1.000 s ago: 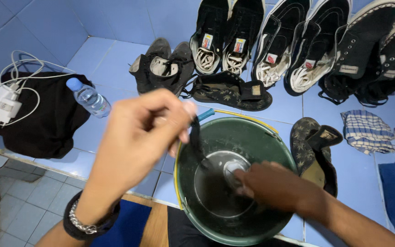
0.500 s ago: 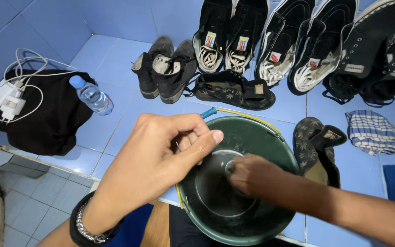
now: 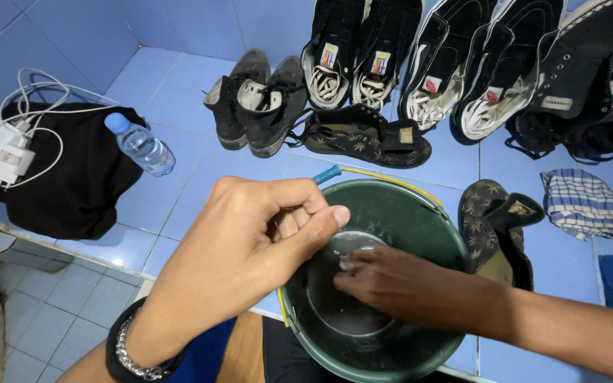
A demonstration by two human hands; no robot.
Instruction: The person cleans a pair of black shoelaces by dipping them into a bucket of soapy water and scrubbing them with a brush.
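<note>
A dark green bucket [image 3: 420, 213] with a yellow handle and a blue grip [image 3: 328, 174] stands in front of me, with a little water in it. My left hand [image 3: 250, 248] hovers over its left rim, thumb and fingers pinched together on a thin dark lace that barely shows. There is a metal bracelet on that wrist. My right hand [image 3: 406, 287] reaches into the bucket from the right, fingers stretched flat over a pale round patch [image 3: 352, 245] at the bottom.
Several black sneakers [image 3: 455, 64] lie in a row on the blue tiled floor, with a grey pair [image 3: 260, 103] and leaf-patterned sandals [image 3: 363, 138] [image 3: 494, 223] nearer. On the left are a water bottle [image 3: 140, 145], a black cloth [image 3: 72, 177] and white chargers [image 3: 5, 145]. A checked cloth [image 3: 580, 202] lies right.
My left hand has lowered from holding the dark lace up above the bucket to a tight pinch at its rim. My right hand has shifted left across the bucket's bottom.
</note>
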